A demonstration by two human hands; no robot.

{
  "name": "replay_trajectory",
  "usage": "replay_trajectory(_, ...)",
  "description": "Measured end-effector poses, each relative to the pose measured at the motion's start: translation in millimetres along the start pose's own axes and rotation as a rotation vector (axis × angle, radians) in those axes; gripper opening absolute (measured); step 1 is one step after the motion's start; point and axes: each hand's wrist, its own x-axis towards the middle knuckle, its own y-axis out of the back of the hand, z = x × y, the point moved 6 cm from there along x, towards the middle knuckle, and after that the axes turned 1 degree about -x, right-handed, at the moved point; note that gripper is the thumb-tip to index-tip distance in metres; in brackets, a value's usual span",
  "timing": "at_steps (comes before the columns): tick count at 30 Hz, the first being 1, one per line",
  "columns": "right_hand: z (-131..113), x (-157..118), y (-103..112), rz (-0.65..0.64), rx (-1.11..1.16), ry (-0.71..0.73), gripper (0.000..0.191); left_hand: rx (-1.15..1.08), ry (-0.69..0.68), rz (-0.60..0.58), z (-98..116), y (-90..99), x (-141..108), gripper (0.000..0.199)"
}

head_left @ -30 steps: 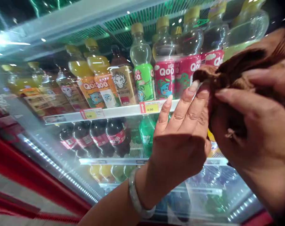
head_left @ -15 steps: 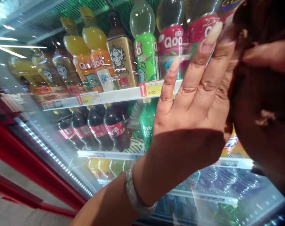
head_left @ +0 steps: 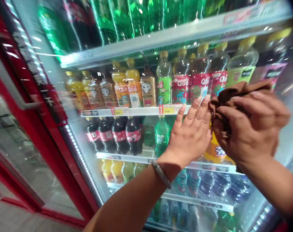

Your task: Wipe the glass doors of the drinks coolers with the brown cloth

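Note:
My left hand (head_left: 191,132), with a pale bangle at its wrist, lies flat against the glass door of a drinks cooler, fingers stretched and pointing up. Right beside it, my right hand (head_left: 254,129) is wrapped round a crumpled brown cloth (head_left: 227,106), which is near the left fingertips. Behind the glass, a shelf holds Qoo bottles (head_left: 181,87) and a tan bottle with a lion face (head_left: 148,90). Cola bottles (head_left: 133,135) and a green bottle (head_left: 162,135) stand one shelf lower. An orange bottle is partly hidden behind the hands.
Large green bottles (head_left: 122,19) line the upper shelf (head_left: 141,40). Clear and blue bottles (head_left: 207,183) are on the lower shelves. To the left are the cooler's red frame (head_left: 61,154) and a metal handle (head_left: 18,87); grey floor (head_left: 6,216) shows at the lower left.
The view has drawn back, showing more shelves. My right hand and the cloth, dark and close to the camera before, now appear farther off and clearly visible. My left hand remains flat on the glass.

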Motion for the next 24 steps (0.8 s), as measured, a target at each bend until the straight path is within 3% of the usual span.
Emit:
replay_trajectory(2, -10, -6, 5, -0.043, -0.027, 0.171, 0.069, -0.021, -0.008, -0.052, 0, 0.3, 0, 0.063)
replay_trajectory(4, -6, -10, 10, -0.178, -0.003, 0.253, 0.075, -0.033, -0.014, -0.118, -1, 1.6, 1, 0.068)
replay_trajectory(7, 8, -7, 21, -0.394, 0.082, 0.264, 0.069, -0.029, -0.018, -0.219, 0, 9.9, 2, 0.067)
replay_trajectory(10, 12, 5, 32, -0.501, 0.144, 0.192, 0.061, -0.037, -0.015, -0.326, 0, 24.3, -1, 0.067)
replay_trajectory(13, -1, 15, 33, -0.489, 0.135, 0.089, 0.056, -0.113, 0.008, -0.461, 0, 35.2, -3, 0.069)
replay_trajectory(16, -20, 17, 25, -0.448, 0.142, -0.103, 0.05, -0.178, 0.044, -0.541, 0, 40.8, 0, 0.073)
replay_trajectory(19, -38, 14, 12, -0.395, 0.166, -0.255, 0.053, -0.188, 0.103, -0.523, -1, 44.7, 6, 0.083)
replay_trajectory(24, -54, 15, 3, -0.359, 0.209, -0.294, 0.06, -0.207, 0.173, -0.452, -8, 56.3, -5, 0.102)
